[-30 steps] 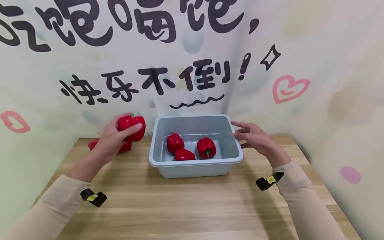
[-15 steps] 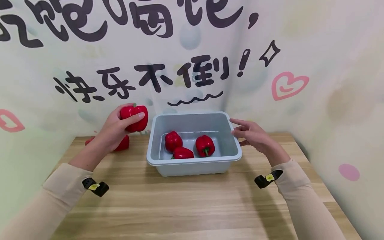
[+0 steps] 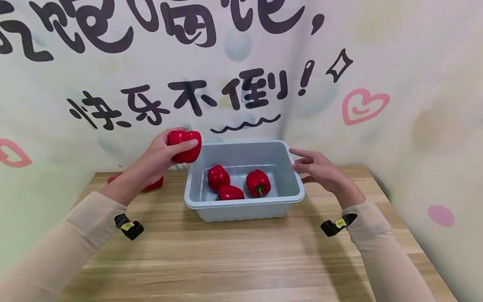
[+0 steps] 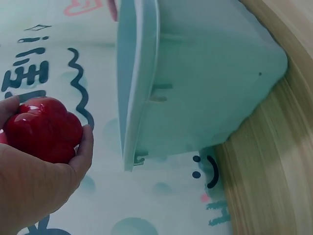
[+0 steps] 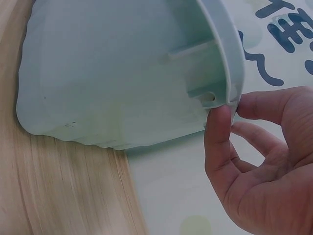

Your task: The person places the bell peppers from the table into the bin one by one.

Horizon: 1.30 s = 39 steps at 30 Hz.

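Pepper (image 3: 190,154), red and glossy, is hanging above rim level at the far left corner of a pale blue bin (image 3: 241,213); whether it is crossing over the opening, I cannot tell. The left hand (image 3: 157,156) is gripping it, thumb lying across the near side. Three more red peppers (image 3: 231,192) are lying inside the bin, two close together leftward, one sitting apart to the right. The right hand (image 3: 320,170) is touching the bin's right rim with its fingertips; whether they are pinching it, I cannot tell. Something red (image 3: 154,184), partly hidden, is lying behind the left forearm on a wooden table (image 3: 241,260). Dark lettering is covering the backdrop (image 3: 411,54) behind.
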### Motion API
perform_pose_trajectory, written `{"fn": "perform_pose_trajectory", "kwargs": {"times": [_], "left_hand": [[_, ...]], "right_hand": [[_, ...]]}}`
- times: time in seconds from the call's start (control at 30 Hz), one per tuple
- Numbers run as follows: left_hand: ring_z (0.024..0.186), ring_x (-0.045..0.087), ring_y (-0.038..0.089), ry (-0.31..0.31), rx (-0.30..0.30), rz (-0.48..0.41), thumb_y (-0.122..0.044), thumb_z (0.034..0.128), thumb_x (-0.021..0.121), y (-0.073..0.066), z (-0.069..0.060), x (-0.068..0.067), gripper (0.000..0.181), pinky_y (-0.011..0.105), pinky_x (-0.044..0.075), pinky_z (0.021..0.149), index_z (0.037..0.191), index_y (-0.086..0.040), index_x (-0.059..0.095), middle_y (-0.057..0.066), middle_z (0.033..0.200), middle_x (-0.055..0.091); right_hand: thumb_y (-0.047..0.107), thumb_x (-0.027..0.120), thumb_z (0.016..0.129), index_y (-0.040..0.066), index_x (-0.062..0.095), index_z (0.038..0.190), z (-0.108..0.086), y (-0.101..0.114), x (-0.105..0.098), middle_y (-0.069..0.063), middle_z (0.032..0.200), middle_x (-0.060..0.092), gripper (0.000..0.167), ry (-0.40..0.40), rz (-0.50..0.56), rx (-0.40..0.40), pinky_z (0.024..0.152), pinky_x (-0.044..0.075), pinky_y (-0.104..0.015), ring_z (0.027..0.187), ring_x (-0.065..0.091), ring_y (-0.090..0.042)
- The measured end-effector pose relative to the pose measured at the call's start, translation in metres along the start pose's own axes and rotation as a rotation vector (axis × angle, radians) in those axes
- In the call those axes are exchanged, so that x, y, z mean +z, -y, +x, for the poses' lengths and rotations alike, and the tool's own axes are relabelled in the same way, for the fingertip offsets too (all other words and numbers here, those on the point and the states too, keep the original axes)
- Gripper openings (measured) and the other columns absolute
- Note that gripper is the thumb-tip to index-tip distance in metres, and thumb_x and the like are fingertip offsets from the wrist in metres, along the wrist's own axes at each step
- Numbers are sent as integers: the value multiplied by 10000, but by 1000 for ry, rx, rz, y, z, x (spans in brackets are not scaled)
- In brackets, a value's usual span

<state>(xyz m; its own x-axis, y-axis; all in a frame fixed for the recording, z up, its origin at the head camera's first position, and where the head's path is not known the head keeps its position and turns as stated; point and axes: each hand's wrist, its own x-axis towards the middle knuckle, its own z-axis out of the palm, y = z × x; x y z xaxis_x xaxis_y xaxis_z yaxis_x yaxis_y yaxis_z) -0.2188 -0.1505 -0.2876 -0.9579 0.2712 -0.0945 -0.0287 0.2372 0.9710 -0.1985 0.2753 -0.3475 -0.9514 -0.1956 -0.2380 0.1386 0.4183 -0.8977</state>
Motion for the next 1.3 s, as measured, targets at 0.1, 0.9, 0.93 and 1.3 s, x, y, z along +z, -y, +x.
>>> {"fn": "perform_pose_trajectory", "kwargs": {"times": [0.1, 0.9, 0.93, 1.3], "left_hand": [[1417, 428, 307, 3, 2, 73, -276, 988, 708, -2, 6, 5, 818, 219, 595, 863, 1640, -124, 239, 136, 1607, 378], [1429, 468, 366, 65, 14, 332, -271, 890, 817, -27, 36, 41, 860, 545, 565, 1090, 1586, -106, 339, 156, 1572, 449], [1430, 467, 367, 64, 19, 339, -273, 889, 817, -28, 38, 42, 854, 546, 566, 1089, 1581, -103, 345, 157, 1569, 451], [1364, 529, 365, 139, 169, 587, -170, 820, 867, -27, 49, 58, 835, 520, 616, 1008, 1499, -72, 391, 162, 1483, 509]], "right_hand": [[186, 624, 1053, 240, 325, 1674, -1, -1, -1, -241, 1453, 574, 691, -6, 0, 7, 991, 621, -451, 1238, 620, -309], [190, 639, 1050, 236, 339, 1669, 1, -2, 1, -236, 1428, 587, 689, 4, -5, -3, 986, 625, -454, 1215, 628, -304], [192, 640, 1050, 237, 338, 1669, 1, -1, 1, -236, 1429, 586, 690, 4, -7, -3, 990, 625, -458, 1219, 627, -306], [195, 635, 1051, 249, 335, 1670, -1, 0, 0, -234, 1431, 588, 690, -1, -29, 0, 1012, 616, -493, 1238, 625, -322]]}}
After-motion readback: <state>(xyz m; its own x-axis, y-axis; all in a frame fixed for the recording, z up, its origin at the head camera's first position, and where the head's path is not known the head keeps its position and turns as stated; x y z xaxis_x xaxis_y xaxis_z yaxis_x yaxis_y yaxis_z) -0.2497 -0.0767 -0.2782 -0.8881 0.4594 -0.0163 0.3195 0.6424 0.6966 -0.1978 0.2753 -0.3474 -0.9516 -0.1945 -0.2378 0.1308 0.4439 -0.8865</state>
